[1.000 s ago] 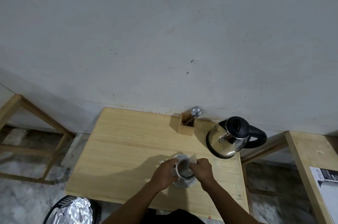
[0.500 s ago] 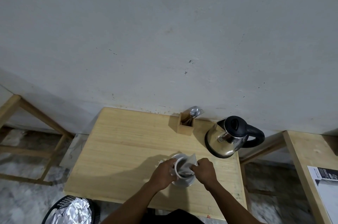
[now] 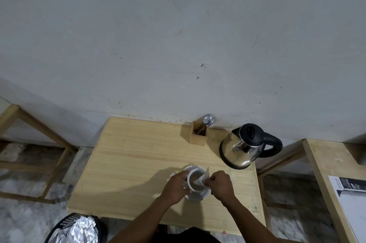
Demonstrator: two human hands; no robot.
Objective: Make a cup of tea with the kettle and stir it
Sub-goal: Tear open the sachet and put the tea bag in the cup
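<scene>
— Since the earlier frame the pale sachet [image 3: 204, 177] has tipped further over the cup; its lower corner now dips inside the rim, its long axis slanting from upper right down to lower left.

— And the hands?

— Right hand [image 3: 218, 183] is clenched on the sachet's near edge, pinching it; left hand [image 3: 176, 185] is curled round the cup [image 3: 195, 182] on its left side, gripping it; the cup stands upright on a white saucer [image 3: 195, 196] near the front of the wooden table [image 3: 128, 163].

— Where is the kettle?

— Steel kettle [image 3: 242, 148] sits apart, toward the table's back right corner; its black handle points right, its spout toward the wall and left; lid closed.

— Anything else?

— Wooden cutlery holder [image 3: 199, 135] stands left of the kettle against the wall, spoon [image 3: 207, 119] and fork heads poking up; a black basket lined with foil [image 3: 76, 230] sits on the floor at lower left.
</scene>
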